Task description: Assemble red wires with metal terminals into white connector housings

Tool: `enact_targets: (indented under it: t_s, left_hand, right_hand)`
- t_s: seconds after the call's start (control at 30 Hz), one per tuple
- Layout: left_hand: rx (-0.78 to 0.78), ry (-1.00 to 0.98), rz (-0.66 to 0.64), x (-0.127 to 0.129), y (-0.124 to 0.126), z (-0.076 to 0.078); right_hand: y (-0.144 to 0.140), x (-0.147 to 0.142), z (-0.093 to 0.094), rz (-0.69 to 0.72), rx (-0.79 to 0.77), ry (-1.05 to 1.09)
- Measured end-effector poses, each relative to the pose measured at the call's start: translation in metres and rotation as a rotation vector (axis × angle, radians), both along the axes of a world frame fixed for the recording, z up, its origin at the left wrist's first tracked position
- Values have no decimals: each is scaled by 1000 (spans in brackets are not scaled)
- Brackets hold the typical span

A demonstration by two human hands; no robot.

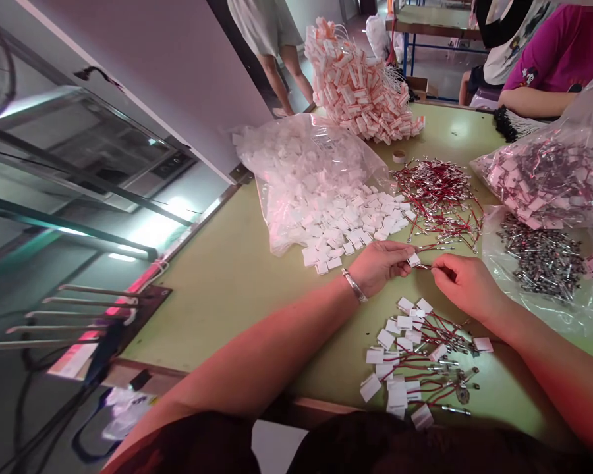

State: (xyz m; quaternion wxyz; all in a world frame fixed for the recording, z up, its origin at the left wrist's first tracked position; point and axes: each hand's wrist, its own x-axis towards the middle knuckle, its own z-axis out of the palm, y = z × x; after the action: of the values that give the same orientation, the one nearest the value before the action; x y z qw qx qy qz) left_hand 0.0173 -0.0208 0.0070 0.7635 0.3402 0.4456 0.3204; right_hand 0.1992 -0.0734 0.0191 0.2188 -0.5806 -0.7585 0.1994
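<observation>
My left hand (pixel 383 266), with a bracelet on its wrist, pinches a small white plastic housing (pixel 414 260). Just right of it, my right hand (pixel 457 280) has its fingers closed on a short wire lead (pixel 425 266) whose end meets the housing; how far it goes in cannot be made out. Below both hands lie several white housings with red wires (pixel 410 355) attached, spread near the table's front edge. Ahead of my hands is a heap of loose red wire leads (pixel 437 187) with metal ends. Loose white housings (pixel 346 227) spill from a clear bag to the left.
A clear bag (pixel 296 151) of white housings stands at the back left, beside a pile of orange-and-white parts (pixel 356 85). Bags of pink-white parts (pixel 538 178) and dark metal pieces (pixel 548 257) lie right. A tape roll (pixel 399 157) sits behind. Metal prongs (pixel 74 316) jut from the left edge. Other people are beyond.
</observation>
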Motion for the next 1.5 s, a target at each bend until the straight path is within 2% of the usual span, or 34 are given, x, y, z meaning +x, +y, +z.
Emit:
enact_targets:
  t_s: [0.1, 0.3, 0.47, 0.6, 0.73, 0.83, 0.93, 1.0, 1.07, 1.13, 1.17, 1.2, 1.23, 1.3, 1.4, 1.5]
  left_hand:
    - [11, 16, -28, -1, 1, -4]
    - [79, 27, -77, -1, 0, -7]
    - [123, 19, -179, -2, -2, -6]
    - [183, 94, -247, 1, -5, -6]
    - [232, 82, -286, 4, -9, -11]
    - [236, 36, -383, 3, -10, -17]
    - [285, 32, -482, -2, -7, -18]
    - [439, 151, -556, -9, -2, -12]
    - [726, 425, -530, -20, 6, -4]
    - [1024, 794, -325, -33, 17, 1]
    - [1117, 952, -229, -39, 22, 2]
    - [1189, 1072, -186, -43, 27, 1]
    - [1245, 1158, -192, -46, 31, -2]
    - [1324, 1267, -283, -47, 37, -9]
    - [1348, 1392, -385, -41, 40, -18]
    - [1294, 1416, -408, -36, 37, -19]
  right_hand:
    - [0, 1, -2, -22, 24, -82]
    - [-4, 1, -6, -33, 170, -313]
    - [-4, 2, -6, -22, 125, -275]
    - [-4, 2, -5, -41, 98, -296]
    - [-6, 3, -9, 59, 82, -245]
    - [-8, 5, -11, 154, 28, -176]
    - [-9, 5, -11, 159, 6, -99]
    - [-11, 3, -9, 139, 0, -102]
    - [-13, 0, -6, 155, -31, -139]
    - [-14, -2, -4, 238, -90, -131]
    - [-14, -2, -3, 282, -113, -100]
    - [-13, -1, -3, 310, -120, -63]
    - [-11, 0, -4, 308, -103, -38]
    - [-4, 2, -7, 200, -16, -75]
    - [11, 5, -14, 28, 74, -280]
    - [21, 4, -22, 52, 47, -401]
